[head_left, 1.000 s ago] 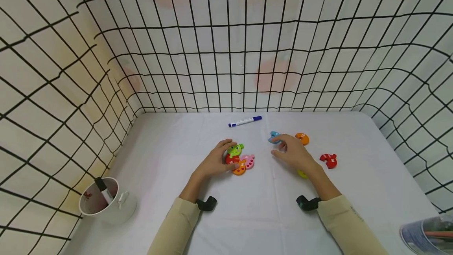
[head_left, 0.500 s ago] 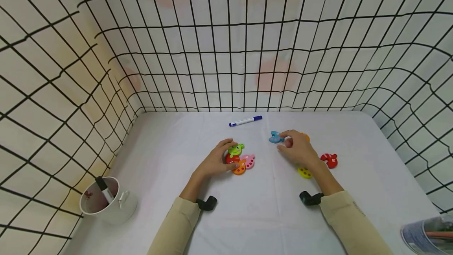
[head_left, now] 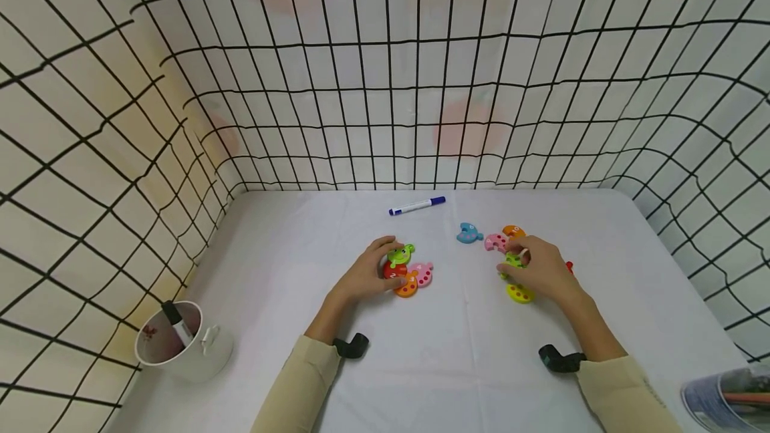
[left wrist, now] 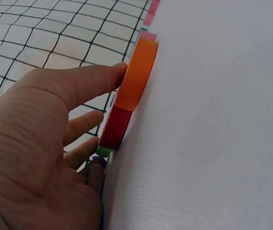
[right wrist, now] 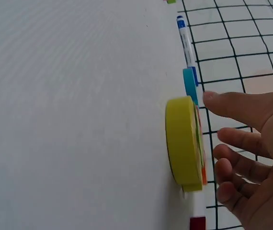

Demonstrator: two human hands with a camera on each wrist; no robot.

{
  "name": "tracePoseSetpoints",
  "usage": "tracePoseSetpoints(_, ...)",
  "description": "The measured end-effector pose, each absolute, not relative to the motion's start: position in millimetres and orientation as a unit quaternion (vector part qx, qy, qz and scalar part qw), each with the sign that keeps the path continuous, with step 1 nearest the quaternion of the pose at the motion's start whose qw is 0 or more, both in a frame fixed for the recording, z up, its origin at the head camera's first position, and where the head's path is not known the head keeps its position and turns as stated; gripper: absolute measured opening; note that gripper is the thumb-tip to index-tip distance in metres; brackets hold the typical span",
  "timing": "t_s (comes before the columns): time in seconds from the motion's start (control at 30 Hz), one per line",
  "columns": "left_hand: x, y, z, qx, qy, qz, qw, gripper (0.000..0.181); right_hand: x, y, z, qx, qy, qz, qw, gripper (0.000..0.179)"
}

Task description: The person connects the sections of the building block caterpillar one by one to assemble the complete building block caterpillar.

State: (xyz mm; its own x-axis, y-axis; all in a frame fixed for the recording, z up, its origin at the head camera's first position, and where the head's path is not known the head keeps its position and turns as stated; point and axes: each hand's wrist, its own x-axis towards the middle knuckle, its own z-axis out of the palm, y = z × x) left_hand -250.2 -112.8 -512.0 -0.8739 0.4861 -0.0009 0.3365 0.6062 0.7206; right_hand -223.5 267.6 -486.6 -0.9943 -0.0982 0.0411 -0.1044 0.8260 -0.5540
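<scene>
While the left hand (head_left: 364,274), loosely spread, rests its thumb on the dotted orange piece (left wrist: 138,74), the right hand (head_left: 538,267), loosely parted, hangs above the green piece (head_left: 512,260), with the yellow piece (head_left: 520,294) at six o'clock

Both forearms (head_left: 325,321) extended forward, left hand (head_left: 364,275) with thumb (left wrist: 94,85) spread from fingers (left wrist: 85,127), right hand (head_left: 539,268) with fingers loosely bent

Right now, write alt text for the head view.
A person's left hand touches a cluster of colourful pieces on a white table; the right hand is at a green piece near a yellow piece. A blue-capped marker lies beyond.
</scene>
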Motion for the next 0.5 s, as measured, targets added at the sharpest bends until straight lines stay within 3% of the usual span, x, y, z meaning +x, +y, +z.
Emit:
tracePoseSetpoints(0.27, -250.3, -112.6, -511.9, 0.233, 0.888, 0.384, 0.099, 0.071, -203.4, 279.7, -481.5, 0.037, -0.963, 0.264, -0.043, 0.072)
tracePoseSetpoints(0.5, -250.4, -113.0, -512.2, 0.232, 0.889, 0.382, 0.100, 0.070, -199.5, 280.7, -482.7, 0.054, -0.959, 0.277, -0.039, 0.070)
